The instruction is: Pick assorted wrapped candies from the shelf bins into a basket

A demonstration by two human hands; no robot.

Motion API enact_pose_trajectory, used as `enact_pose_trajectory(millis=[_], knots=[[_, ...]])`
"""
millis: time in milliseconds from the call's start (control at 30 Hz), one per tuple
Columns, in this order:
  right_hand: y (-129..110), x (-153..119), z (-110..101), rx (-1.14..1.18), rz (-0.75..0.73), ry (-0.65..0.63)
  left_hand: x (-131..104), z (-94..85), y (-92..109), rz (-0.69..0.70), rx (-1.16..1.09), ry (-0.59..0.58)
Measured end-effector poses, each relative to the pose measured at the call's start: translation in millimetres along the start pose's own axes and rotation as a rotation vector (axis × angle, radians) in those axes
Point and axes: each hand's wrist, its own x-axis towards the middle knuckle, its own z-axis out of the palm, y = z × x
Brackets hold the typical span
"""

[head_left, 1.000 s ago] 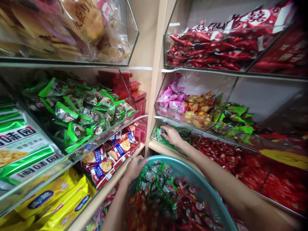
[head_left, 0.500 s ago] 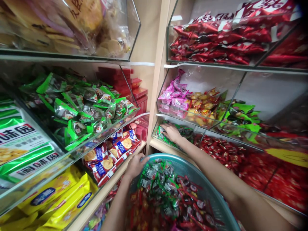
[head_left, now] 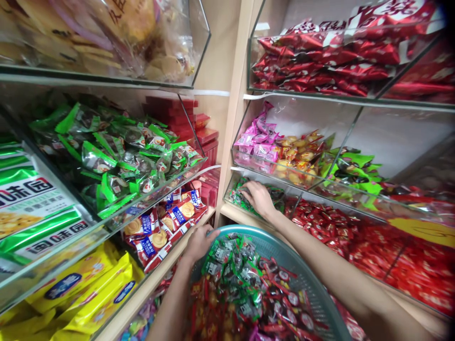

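My left hand (head_left: 202, 242) grips the near-left rim of a teal plastic basket (head_left: 329, 290), its fingers closed over the edge. Green-wrapped sweets (head_left: 227, 258) fill the back of the basket, dark red-wrapped sweets (head_left: 284, 303) its right side. My right hand (head_left: 261, 199) reaches over the basket into a low clear-fronted bin of small green-wrapped sweets (head_left: 240, 198). Its fingers are bent and apart over these sweets. The fingertips are partly hidden, and no sweet shows in the hand.
Red-wrapped sweets (head_left: 322, 220) lie right of the green ones. Above are pink packets (head_left: 256, 142) and yellow-orange packets (head_left: 298, 154) behind a clear front. On the left, shelves hold green packets (head_left: 124, 147), biscuit packs (head_left: 177, 215) and yellow bags (head_left: 78, 289). A wooden post (head_left: 229, 118) stands between.
My right hand has drawn back slightly to the right and towards me within the green sweets' bin. My left hand keeps its hold on the basket rim.
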Motion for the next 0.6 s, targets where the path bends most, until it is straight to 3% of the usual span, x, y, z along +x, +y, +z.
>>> enact_pose_trajectory(millis=[100,233,367,600], knots=[[-21.7,-19.3,-19.1,0.21,-0.039,0.061,0.1,0.4,0.5,0.0,-0.013,0.004],[-51.2,-49.1,-31.5,0.347,-0.181,-0.125,0.8,0.0,2.4,0.006,0.021,-0.016],[-68.5,-65.9,-25.8,0.263,-0.298,-0.301,-0.8,-1.3,3.8,0.031,0.064,-0.039],[-82.2,-69.3,-11.3,0.035,-0.339,-0.346,-4.5,-1.7,7.5,0.025,0.004,-0.029]])
